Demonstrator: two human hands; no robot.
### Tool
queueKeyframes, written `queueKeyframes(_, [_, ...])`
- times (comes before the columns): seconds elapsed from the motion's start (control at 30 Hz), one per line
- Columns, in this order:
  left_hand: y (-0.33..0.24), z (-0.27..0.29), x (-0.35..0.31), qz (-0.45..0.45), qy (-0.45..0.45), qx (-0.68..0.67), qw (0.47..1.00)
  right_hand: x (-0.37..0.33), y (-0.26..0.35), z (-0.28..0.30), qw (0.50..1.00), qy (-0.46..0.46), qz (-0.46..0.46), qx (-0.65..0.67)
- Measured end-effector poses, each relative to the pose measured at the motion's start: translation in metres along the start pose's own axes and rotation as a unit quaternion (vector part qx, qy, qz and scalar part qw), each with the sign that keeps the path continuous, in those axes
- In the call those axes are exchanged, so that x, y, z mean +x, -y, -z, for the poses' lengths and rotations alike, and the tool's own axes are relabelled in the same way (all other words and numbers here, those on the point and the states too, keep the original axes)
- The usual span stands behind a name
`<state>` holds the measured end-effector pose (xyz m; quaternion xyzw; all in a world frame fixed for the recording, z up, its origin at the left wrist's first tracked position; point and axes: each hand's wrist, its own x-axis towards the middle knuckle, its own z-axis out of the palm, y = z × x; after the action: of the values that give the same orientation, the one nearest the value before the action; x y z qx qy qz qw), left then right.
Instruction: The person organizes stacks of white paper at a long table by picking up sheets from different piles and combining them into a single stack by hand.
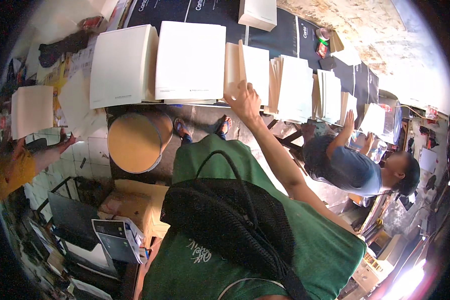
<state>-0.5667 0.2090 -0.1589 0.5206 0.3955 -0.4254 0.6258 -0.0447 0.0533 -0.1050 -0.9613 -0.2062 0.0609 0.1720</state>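
Note:
My right hand (246,103) reaches forward to the near edge of a stack of white folded sheets (258,64) on the table. Its fingers curl at the lower end of a raised folded sheet (242,61), which stands up from the stack, and the thumb lies to the left. A tall pile of white sheets (191,60) is just left of that hand, with another thick pile (119,67) beyond it. To the right, a fanned stack (294,85) leans over. My left hand does not show.
A dark-topped table (280,42) runs across, with more paper stacks rightward. A person in a blue shirt (357,162) works at its right part. Someone in a yellow sleeve (17,172) is at far left. A round tan-topped drum (137,142) stands below the table edge.

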Motion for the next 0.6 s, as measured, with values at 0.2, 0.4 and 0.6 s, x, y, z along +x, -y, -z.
queueKeyframes(0.2, [-0.003,0.002,-0.008,-0.006,-0.022,-0.002,1.0,0.001,-0.003,-0.007,1.0,-0.023,0.012,-0.006])
queueKeyframes(0.4, [-0.006,0.001,-0.016,-0.011,-0.025,0.003,1.0,0.001,-0.005,-0.002,1.0,-0.019,0.012,0.014])
queueKeyframes(0.6, [-0.011,0.002,-0.024,-0.016,-0.025,0.02,0.999,0.0,-0.003,-0.005,0.999,-0.038,0.013,-0.004])
